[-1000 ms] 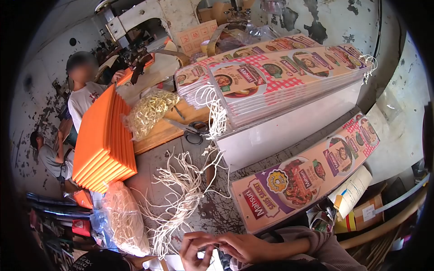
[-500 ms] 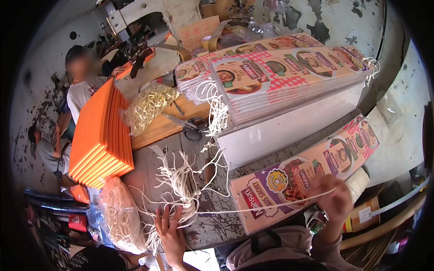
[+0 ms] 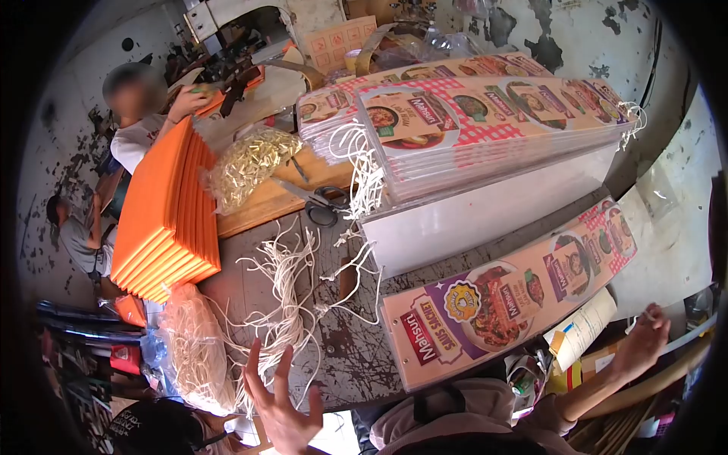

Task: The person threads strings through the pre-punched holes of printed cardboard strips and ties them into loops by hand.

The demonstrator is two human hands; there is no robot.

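Note:
A loose bundle of white strings (image 3: 284,303) lies on the worn dark tabletop (image 3: 356,364). My left hand (image 3: 280,398) is just in front of the bundle, fingers spread, with nothing in them. Far to the right, past the table edge, my right hand (image 3: 644,345) is closed in a pinch. A bit of white string shows at its fingertips; the rest of that string is hard to make out. Between my hands lies a flat stack of printed Mahsuri sauce-sachet panels (image 3: 497,303), with small holes at the left end.
Behind stand more stacked printed panels (image 3: 485,114) in clear plastic with white strings. Orange folded pieces (image 3: 167,220), a bag of gold-coloured clips (image 3: 254,167), scissors (image 3: 322,205) and a plastic bag of string (image 3: 197,356) are at left. A person (image 3: 136,114) works beyond.
My right hand has moved right and outward; the string no longer stretches taut across to the bundle. My left hand has lifted off the bundle toward me, and the bundle lies looser.

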